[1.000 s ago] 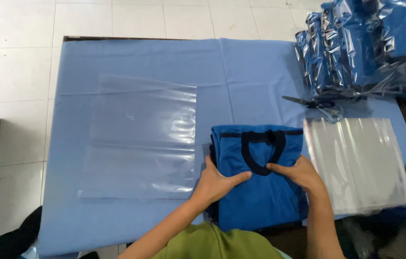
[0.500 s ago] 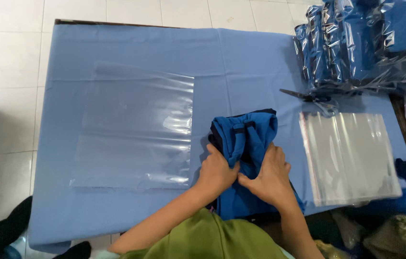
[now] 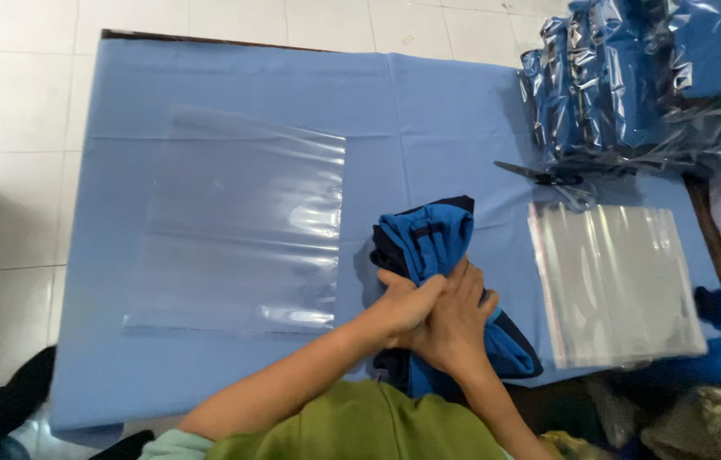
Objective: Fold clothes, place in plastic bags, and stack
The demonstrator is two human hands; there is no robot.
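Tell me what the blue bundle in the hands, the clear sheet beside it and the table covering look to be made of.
The blue garment, gripped by the left hand and right hand, looks like soft knit fabric: matte, bunching into rounded folds. The clear bag seems thin glossy plastic, with shiny ripples and the cloth showing through. The table cover appears a matte light-blue sheet, with straight fold creases; woven or non-woven is unclear.

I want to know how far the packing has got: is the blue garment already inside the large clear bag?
No, the blue garment is bunched under both hands beside the large clear bag, which lies flat.
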